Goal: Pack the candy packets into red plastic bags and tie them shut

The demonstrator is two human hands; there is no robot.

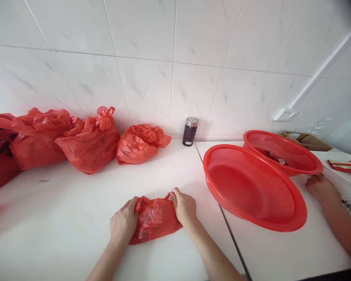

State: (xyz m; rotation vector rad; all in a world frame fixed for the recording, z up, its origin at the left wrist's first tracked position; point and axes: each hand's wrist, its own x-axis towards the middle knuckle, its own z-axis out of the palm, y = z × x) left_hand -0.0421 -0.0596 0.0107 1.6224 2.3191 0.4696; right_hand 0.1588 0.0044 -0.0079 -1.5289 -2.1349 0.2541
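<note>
A red plastic bag lies on the white table in front of me, with something inside that I cannot make out through the film. My left hand grips the bag's left side, its fingers closed on the gathered plastic. On the other side, my right hand pinches the bag's upper right edge and pulls up a small strip of film. Behind it stands another filled red bag, crumpled on top. To the right of my right hand sits a red plastic basket with perforated sides and nothing in it.
Several full red bags line the wall at left. A dark tumbler stands by the tiles. A second red basket holds small items. A co-worker's hand rests beside it. A cardboard box and wall socket are at right.
</note>
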